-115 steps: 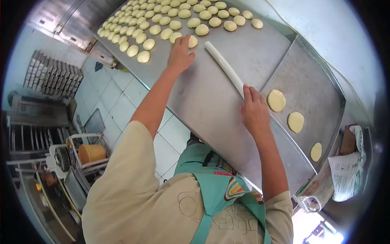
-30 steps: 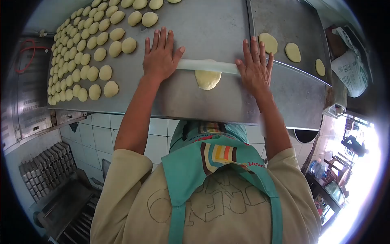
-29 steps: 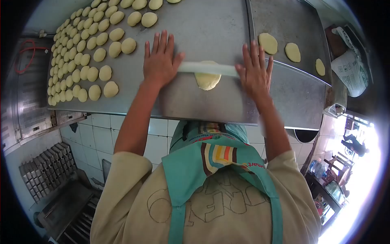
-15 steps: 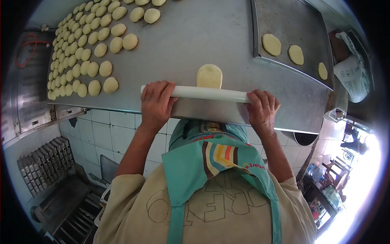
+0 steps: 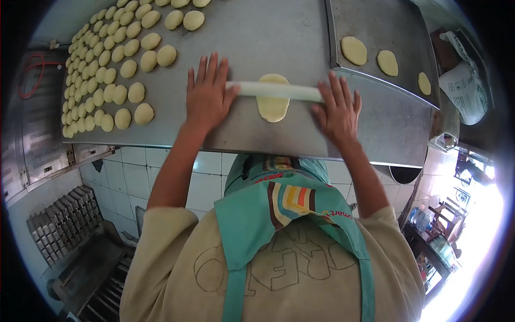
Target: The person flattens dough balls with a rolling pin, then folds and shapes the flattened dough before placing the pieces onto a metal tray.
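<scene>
A white rolling pin [image 5: 304,93] lies across a flattened oval of dough [image 5: 272,110], which shows on both sides of it. My left hand [image 5: 207,100] rests palm down over the pin's left end, fingers stretched forward. Over the other end lies my right hand [image 5: 339,110], also flat with its fingers extended. Both palms hide the pin's ends. Beneath everything is a metal work table [image 5: 241,48].
Many round dough balls [image 5: 129,68] stand in rows on the table's left side. At the right, a metal tray [image 5: 375,27] bears 3 flat dough pieces [image 5: 387,63]. A printed white sack [image 5: 465,94] sits beyond the tray. The table's front edge runs close to my apron [image 5: 252,209].
The rolling pin has moved forward, away from my body, over the dough. My fingers, curled round its ends before, are now straightened out. More of the dough's near side shows.
</scene>
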Demonstrator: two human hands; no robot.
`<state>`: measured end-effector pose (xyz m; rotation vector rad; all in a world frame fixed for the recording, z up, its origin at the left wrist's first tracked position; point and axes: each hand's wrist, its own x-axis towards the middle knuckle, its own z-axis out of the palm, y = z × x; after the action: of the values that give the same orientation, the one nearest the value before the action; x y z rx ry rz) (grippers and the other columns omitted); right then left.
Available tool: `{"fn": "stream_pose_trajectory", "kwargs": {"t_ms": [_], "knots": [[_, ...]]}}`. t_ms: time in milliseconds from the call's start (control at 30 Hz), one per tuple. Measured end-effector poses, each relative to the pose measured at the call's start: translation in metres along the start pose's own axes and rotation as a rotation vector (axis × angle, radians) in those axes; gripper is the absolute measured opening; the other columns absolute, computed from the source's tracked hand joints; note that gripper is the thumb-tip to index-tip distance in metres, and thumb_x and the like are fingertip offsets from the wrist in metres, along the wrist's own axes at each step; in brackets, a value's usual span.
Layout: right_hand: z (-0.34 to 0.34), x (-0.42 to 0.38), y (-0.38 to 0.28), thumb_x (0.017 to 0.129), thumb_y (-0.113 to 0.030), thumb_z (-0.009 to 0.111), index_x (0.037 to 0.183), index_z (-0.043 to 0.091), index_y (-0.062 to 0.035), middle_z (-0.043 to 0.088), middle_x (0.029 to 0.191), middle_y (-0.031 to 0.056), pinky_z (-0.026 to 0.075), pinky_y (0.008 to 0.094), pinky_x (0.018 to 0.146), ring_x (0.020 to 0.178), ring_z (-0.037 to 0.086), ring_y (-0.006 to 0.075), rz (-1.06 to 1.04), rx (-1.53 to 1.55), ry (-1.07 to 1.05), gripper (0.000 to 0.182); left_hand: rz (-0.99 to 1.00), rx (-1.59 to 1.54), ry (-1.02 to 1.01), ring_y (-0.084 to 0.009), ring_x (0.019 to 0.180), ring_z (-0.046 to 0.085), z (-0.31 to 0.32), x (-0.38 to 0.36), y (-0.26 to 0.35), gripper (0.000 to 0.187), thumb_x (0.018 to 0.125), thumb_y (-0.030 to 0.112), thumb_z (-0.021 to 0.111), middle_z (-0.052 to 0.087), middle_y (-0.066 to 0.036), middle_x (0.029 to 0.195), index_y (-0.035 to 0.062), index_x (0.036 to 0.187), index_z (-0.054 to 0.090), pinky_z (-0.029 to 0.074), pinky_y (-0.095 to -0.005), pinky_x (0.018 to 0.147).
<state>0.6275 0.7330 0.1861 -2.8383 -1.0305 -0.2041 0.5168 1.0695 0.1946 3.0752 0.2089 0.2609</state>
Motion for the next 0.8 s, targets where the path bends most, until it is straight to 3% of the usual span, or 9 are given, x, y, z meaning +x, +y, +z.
{"fn": "stream_pose_trajectory", "kwargs": {"t_ms": [167, 267, 300, 400, 467, 500, 633, 700, 800], "knots": [[-0.017, -0.076, -0.012, 0.096, -0.036, 0.068, 0.150, 0.050, -0.0194, 0.050, 0.154, 0.0064, 0.027, 0.0581, 0.117, 0.143, 0.044, 0.0309, -0.039, 0.128, 0.082, 0.059, -0.024, -0.140, 0.002, -0.0400, 0.155, 0.033, -0.009, -0.122, 0.035, 0.067, 0.105, 0.042, 0.054, 0.039, -0.018, 0.166, 0.0054, 0.160, 0.041, 0.024, -0.0570, 0.125], [-0.029, -0.055, -0.004, 0.094, -0.033, 0.071, 0.151, 0.049, -0.0167, 0.055, 0.146, 0.0057, 0.029, 0.0577, 0.113, 0.136, 0.048, 0.0302, -0.035, 0.188, 0.067, 0.063, -0.088, -0.328, -0.080, -0.0405, 0.150, 0.039, -0.023, -0.096, 0.021, 0.065, 0.103, 0.037, 0.058, 0.044, -0.019, 0.162, 0.0053, 0.158, 0.044, 0.027, -0.0549, 0.124], [-0.033, -0.040, -0.007, 0.094, -0.033, 0.071, 0.151, 0.049, -0.0167, 0.054, 0.147, 0.0058, 0.029, 0.0577, 0.114, 0.137, 0.047, 0.0301, -0.025, 0.198, 0.050, 0.063, -0.147, -0.371, 0.014, -0.0395, 0.147, 0.043, -0.029, -0.075, 0.025, 0.063, 0.103, 0.036, 0.059, 0.047, -0.018, 0.160, 0.0073, 0.157, 0.047, 0.027, -0.0528, 0.124], [-0.032, -0.034, -0.024, 0.093, -0.035, 0.073, 0.152, 0.050, -0.0170, 0.050, 0.155, 0.0052, 0.027, 0.0569, 0.118, 0.144, 0.043, 0.0294, -0.036, 0.153, -0.013, 0.066, -0.062, -0.067, -0.018, -0.0383, 0.148, 0.042, -0.024, -0.054, 0.034, 0.060, 0.103, 0.035, 0.059, 0.046, -0.016, 0.162, 0.0100, 0.156, 0.049, 0.027, -0.0528, 0.124], [-0.019, -0.062, -0.026, 0.092, -0.035, 0.074, 0.153, 0.050, -0.0175, 0.048, 0.159, 0.0045, 0.025, 0.0563, 0.120, 0.147, 0.040, 0.0287, -0.051, 0.108, -0.016, 0.068, -0.033, -0.073, -0.009, -0.0377, 0.149, 0.041, -0.025, -0.085, 0.040, 0.060, 0.104, 0.035, 0.058, 0.045, -0.014, 0.163, 0.0111, 0.158, 0.048, 0.026, -0.0536, 0.125], [-0.025, -0.070, -0.029, 0.089, -0.029, 0.077, 0.146, 0.055, -0.0169, 0.055, 0.148, 0.0071, 0.033, 0.0557, 0.114, 0.137, 0.049, 0.0296, -0.061, 0.111, 0.000, 0.063, -0.013, -0.080, -0.019, -0.0374, 0.150, 0.041, -0.028, -0.097, 0.043, 0.060, 0.104, 0.035, 0.058, 0.044, -0.013, 0.164, 0.0116, 0.158, 0.047, 0.025, -0.0540, 0.125], [-0.037, -0.063, -0.006, 0.082, -0.014, 0.080, 0.130, 0.062, -0.0128, 0.061, 0.116, 0.0108, 0.044, 0.0509, 0.094, 0.105, 0.061, 0.0319, -0.137, 0.212, 0.161, 0.051, -0.029, -0.308, 0.219, -0.0381, 0.144, 0.045, -0.031, -0.087, 0.034, 0.056, 0.105, 0.028, 0.058, 0.048, -0.015, 0.158, 0.0089, 0.157, 0.047, 0.032, -0.0524, 0.121], [-0.034, -0.058, 0.012, 0.082, -0.013, 0.079, 0.131, 0.062, -0.0120, 0.061, 0.117, 0.0116, 0.045, 0.0494, 0.092, 0.106, 0.061, 0.0319, -0.061, 0.213, 0.194, 0.052, -0.129, -0.563, 0.474, -0.0389, 0.140, 0.047, -0.035, -0.055, 0.034, 0.055, 0.104, 0.023, 0.061, 0.050, -0.016, 0.154, 0.0073, 0.155, 0.049, 0.036, -0.0508, 0.118], [-0.035, -0.049, 0.022, 0.087, -0.011, 0.072, 0.128, 0.064, -0.0113, 0.062, 0.122, 0.0110, 0.048, 0.0479, 0.091, 0.108, 0.062, 0.0318, 0.016, 0.126, 0.200, 0.043, -0.075, -0.552, 0.342, -0.0394, 0.131, 0.051, -0.018, -0.017, 0.052, 0.055, 0.098, 0.018, 0.068, 0.053, -0.016, 0.145, 0.0063, 0.150, 0.053, 0.041, -0.0487, 0.112]]}}
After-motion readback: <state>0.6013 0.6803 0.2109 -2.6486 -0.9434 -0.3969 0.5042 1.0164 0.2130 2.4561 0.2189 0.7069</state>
